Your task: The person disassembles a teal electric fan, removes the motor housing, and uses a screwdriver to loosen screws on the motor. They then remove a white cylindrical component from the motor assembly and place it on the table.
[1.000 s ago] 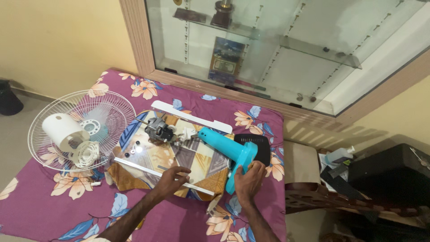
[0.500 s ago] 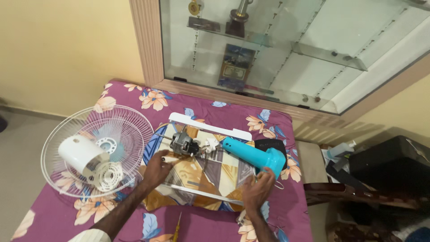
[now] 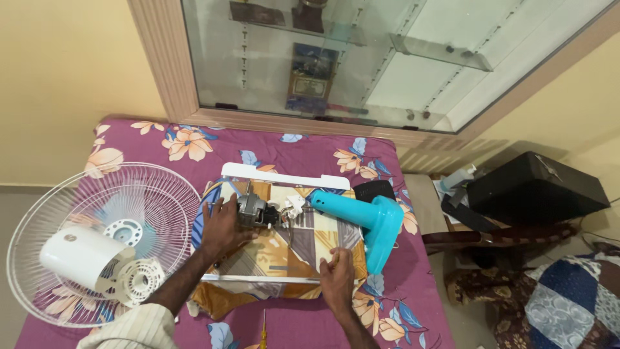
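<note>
Head view, looking down on a bed with a purple flowered cover [image 3: 303, 148]. A white-framed tray [image 3: 284, 176] with a patterned cloth [image 3: 284, 252] lies in the middle of it. The small grey fan motor [image 3: 253, 211] sits on the tray near its far left corner, beside a crumpled white scrap [image 3: 296, 205]. Left hand [image 3: 223, 226] is cupped against the motor's left side, fingers curled around its housing, apparently gripping. Right hand [image 3: 338, 278] presses flat on the tray's near rim, fingers spread, holding nothing. Judgement: the step in hand looks like steadying the motor for work on it while the other hand pins the tray. Any lift of the motor would call for a firm grip and a clear path past the turquoise fan stand [image 3: 368, 223], which lies just right of it. A white wire fan guard [image 3: 97, 239] with a white motor cover [image 3: 81, 255] lies to the left, its edge overhanging the bed. Open cover remains beyond the tray; the near side is tight, with a screwdriver tip [image 3: 263, 333] at the frame's bottom.
</note>
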